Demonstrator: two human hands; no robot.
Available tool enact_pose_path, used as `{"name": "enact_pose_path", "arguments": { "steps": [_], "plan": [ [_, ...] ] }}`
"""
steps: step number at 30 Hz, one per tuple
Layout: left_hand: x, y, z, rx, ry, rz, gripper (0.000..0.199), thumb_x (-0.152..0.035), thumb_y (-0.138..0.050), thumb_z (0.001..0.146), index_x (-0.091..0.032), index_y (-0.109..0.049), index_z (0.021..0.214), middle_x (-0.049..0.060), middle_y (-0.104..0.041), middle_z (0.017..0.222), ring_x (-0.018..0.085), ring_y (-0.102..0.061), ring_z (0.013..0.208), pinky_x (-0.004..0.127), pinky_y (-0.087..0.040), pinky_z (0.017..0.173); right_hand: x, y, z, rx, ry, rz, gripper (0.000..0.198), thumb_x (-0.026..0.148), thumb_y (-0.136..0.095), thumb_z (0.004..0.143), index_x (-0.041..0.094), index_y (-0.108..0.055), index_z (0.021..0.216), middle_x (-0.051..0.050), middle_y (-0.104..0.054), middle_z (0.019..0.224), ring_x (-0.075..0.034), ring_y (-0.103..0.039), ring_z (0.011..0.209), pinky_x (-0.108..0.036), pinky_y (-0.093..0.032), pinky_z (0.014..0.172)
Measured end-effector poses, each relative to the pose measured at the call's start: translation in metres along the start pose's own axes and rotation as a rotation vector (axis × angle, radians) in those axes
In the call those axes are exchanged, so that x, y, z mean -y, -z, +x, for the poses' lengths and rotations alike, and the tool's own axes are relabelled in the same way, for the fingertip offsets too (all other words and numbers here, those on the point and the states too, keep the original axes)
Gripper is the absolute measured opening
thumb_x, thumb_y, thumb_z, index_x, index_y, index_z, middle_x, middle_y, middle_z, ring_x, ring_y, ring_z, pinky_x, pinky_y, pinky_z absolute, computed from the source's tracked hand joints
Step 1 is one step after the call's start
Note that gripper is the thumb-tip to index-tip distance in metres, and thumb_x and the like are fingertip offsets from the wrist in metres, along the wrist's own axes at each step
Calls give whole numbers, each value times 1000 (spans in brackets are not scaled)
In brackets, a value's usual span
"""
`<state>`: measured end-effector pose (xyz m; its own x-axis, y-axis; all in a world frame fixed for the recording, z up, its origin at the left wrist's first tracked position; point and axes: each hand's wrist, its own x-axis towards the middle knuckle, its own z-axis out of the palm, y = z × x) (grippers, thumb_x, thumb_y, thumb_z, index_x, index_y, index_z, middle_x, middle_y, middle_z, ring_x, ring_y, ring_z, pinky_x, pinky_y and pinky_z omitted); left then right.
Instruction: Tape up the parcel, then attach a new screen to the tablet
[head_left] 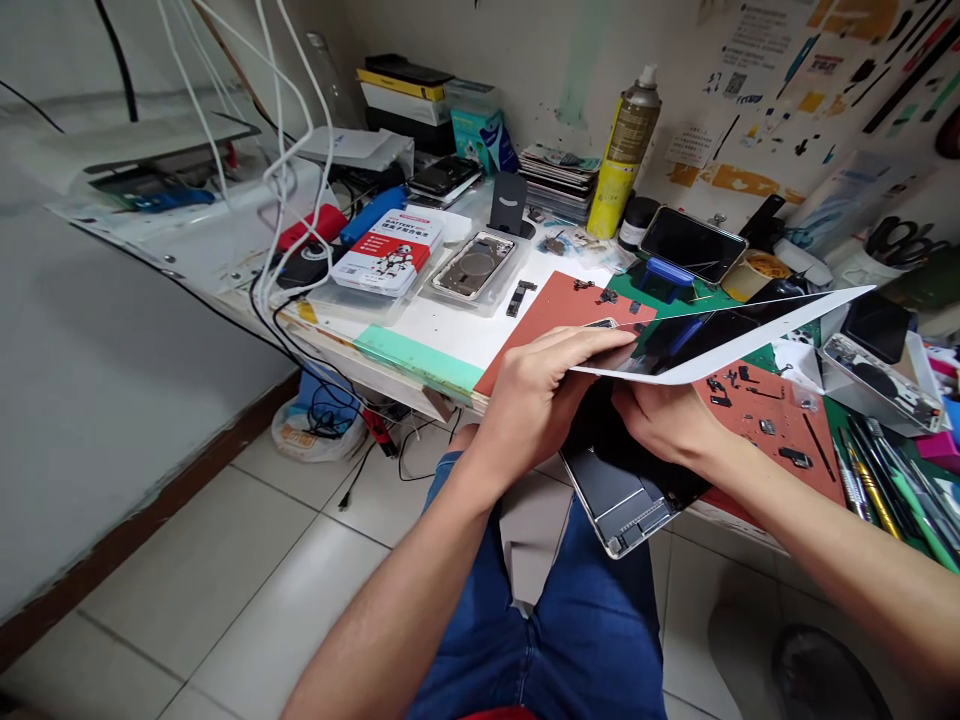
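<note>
My left hand [544, 385] grips the near left edge of a white-bordered tablet screen [712, 340], with fingers flat on its glass and the thumb side beneath. The screen is tilted up, lifted away from the tablet body [622, 490]. That body slants over my lap at the table edge, its silver rim, dark battery and inner parts exposed. Between screen and body is my right hand [664, 420], curled with the fingers bent inward. Its fingertips, and whatever they grip, are hidden.
Brown mats [780, 430] hold several small phone parts. Pens and tweezers [892, 480] lie at right. A phone [694, 245] leans on a blue stand behind the screen. An opened phone housing [476, 265], a battery box [390, 250] and a yellow spray can [624, 155] stand farther back. White cables [281, 170] hang left.
</note>
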<state>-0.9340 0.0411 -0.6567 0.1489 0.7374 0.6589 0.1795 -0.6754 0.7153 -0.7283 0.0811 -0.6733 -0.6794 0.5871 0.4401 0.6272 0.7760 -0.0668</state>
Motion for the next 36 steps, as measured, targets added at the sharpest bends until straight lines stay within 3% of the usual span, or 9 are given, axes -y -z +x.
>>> {"name": "enact_pose_path", "arguments": {
  "steps": [4, 10, 16, 23, 29, 36],
  "plan": [
    [-1, 0, 0, -7, -10, -1, 31, -10, -61, 104, -21, -77, 128, 8, -81, 130, 20, -76, 122, 36, -60, 107, -1, -4, -3, 0, 16, -19, 41, 12, -47, 90, 11, -53, 131, -25, -69, 126, -42, -66, 123, -63, -57, 103],
    [2, -3, -2, 9, 10, -29, 32, -12, -61, 104, -24, -76, 130, 6, -79, 134, 21, -74, 125, 39, -59, 111, 2, -10, -1, 39, 24, -67, 34, 16, -46, 92, 14, -58, 124, -23, -72, 119, -42, -67, 117, -62, -58, 96],
    [3, -4, -4, 7, 18, -33, 36, -9, -61, 103, -27, -76, 131, 5, -79, 133, 22, -74, 125, 43, -60, 111, 4, -7, 1, 61, 47, -114, 22, 18, -43, 96, 16, -63, 106, -19, -74, 102, -38, -70, 94, -56, -60, 79],
    [2, -3, -3, 11, -3, -4, 33, -9, -62, 103, -21, -76, 129, 7, -80, 132, 20, -75, 123, 38, -60, 110, 1, -11, -6, -2, 45, -119, 33, 16, -44, 95, 9, -59, 123, -26, -74, 117, -41, -69, 115, -60, -60, 92],
    [1, -5, -4, -5, 17, -9, 32, -12, -62, 103, -27, -77, 128, 4, -81, 129, 21, -76, 120, 40, -61, 108, 4, -14, -2, 14, 91, -131, 33, 16, -43, 97, 9, -59, 125, -24, -74, 118, -40, -70, 115, -57, -61, 92],
    [-3, -2, -2, 0, 13, -7, 29, -12, -65, 103, -20, -78, 127, 8, -81, 128, 20, -76, 119, 37, -61, 106, 6, -14, -5, -13, 109, -164, 38, 14, -44, 97, 4, -58, 130, -27, -73, 121, -43, -70, 118, -61, -62, 94]
  ]
}}
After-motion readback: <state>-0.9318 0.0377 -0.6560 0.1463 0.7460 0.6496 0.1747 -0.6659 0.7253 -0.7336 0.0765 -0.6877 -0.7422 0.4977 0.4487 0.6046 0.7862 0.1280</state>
